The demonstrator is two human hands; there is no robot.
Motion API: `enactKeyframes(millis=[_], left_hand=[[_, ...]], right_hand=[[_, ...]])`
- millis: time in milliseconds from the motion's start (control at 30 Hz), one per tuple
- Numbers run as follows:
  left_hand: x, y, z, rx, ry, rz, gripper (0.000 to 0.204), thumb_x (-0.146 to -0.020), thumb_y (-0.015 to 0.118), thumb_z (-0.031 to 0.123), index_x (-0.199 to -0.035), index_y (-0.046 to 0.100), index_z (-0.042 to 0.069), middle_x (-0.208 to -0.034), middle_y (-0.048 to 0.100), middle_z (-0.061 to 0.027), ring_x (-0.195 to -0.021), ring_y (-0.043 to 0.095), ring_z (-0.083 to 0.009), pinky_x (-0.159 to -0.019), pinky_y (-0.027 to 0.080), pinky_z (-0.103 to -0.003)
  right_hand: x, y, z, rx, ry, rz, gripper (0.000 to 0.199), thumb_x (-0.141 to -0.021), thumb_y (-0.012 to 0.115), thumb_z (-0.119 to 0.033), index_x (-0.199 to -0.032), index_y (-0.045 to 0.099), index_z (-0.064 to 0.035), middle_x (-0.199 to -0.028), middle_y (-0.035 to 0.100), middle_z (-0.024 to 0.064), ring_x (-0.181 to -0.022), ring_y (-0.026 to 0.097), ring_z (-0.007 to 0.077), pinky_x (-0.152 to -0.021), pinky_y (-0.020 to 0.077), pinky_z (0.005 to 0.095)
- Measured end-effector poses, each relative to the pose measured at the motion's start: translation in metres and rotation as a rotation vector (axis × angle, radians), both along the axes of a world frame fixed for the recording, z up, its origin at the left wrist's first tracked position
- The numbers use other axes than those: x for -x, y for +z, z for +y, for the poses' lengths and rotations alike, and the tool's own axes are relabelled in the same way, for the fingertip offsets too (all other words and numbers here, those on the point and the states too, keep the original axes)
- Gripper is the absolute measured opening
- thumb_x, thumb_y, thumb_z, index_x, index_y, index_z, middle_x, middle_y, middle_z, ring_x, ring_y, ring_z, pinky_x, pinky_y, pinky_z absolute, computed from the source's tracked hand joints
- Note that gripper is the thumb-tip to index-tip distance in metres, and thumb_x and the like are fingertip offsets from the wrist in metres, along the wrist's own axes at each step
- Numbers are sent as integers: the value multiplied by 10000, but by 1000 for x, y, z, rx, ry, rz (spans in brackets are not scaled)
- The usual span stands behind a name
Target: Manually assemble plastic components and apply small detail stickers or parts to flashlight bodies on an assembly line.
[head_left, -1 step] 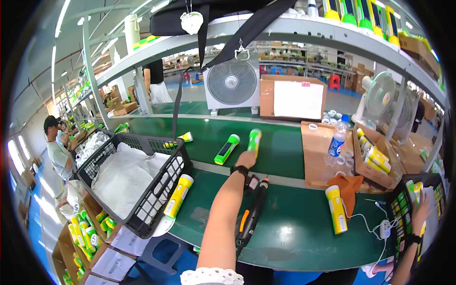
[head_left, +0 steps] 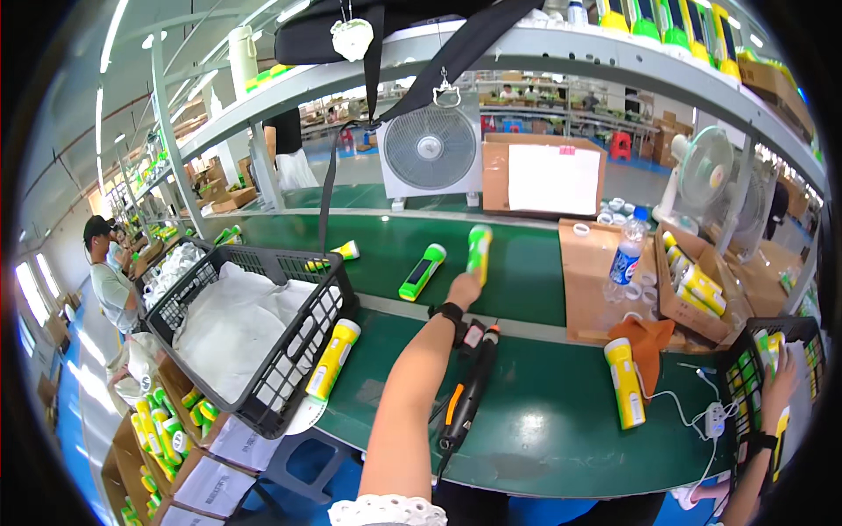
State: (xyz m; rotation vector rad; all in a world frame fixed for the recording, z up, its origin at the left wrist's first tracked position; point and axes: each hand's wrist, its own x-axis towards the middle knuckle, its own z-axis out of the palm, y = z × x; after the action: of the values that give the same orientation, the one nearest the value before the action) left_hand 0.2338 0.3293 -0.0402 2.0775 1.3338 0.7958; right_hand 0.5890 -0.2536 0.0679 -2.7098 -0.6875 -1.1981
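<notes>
My left hand (head_left: 466, 290) reaches out over the green belt, its fingers closed on a green and white flashlight (head_left: 479, 251), slightly blurred. Just left of it lies a second green flashlight (head_left: 423, 273) with a dark panel. Below my left wrist, a black and orange power screwdriver (head_left: 469, 390) rests on the green table (head_left: 526, 447). Off at the far right, my right hand (head_left: 778, 386) is inside a black crate (head_left: 811, 346) of flashlights. Its fingers are around the end of a yellow flashlight (head_left: 772, 344), partly hidden beside a white sheet.
A lined black crate (head_left: 254, 399) stands at left, with yellow flashlights (head_left: 333, 359) beside it. Nearer my right are another yellow flashlight (head_left: 624, 386), an orange cloth (head_left: 647, 346), a white cable (head_left: 675, 403), a bottle (head_left: 624, 259) and a carton (head_left: 697, 302). A metal shelf (head_left: 526, 53) spans overhead.
My left hand and the flashlight in it have moved slightly right. The whole view has shifted a little. My right hand stays at the crate.
</notes>
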Motion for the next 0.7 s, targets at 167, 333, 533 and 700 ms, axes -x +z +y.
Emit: enactKeyframes(millis=[167,333,533,700], left_hand=[[-56,81,-150,731,-472,-731,529,-876,386,500,-1158,443,56,-1100,528,-79,-979,507,-190,-855,375,-342],[-51,75,-262,696,-693,-782,416,-911,446,352,-1136,428,3,-1054,524,-80,-999,501,-173,-896,388,-327],[-49,53,-311,-124,-704,32,543,-786,603,250,-1195,370,-20,-1236,376,-179,-1150,377,-230,-953,325,-403],[-64,40,-292,973,-577,-943,495,-900,395,419,-1214,334,41,-1182,451,-105,-1052,472,-213,-874,400,-395]], right_hand=[[94,20,90,-507,905,746,339,-870,450,-129,-1183,478,-4,-1083,553,111,-1031,509,194,-897,376,286],[168,-14,181,-374,1440,1211,656,-830,567,-213,-1362,210,-75,-1247,421,146,-1013,511,226,-876,406,328],[176,-51,197,-677,1399,1343,609,-856,492,-196,-1354,158,-87,-1208,420,137,-906,564,205,-709,494,312],[167,-70,194,-668,1349,2120,504,-873,438,-195,-1314,228,-71,-1025,535,121,-739,620,224,-584,534,330]])
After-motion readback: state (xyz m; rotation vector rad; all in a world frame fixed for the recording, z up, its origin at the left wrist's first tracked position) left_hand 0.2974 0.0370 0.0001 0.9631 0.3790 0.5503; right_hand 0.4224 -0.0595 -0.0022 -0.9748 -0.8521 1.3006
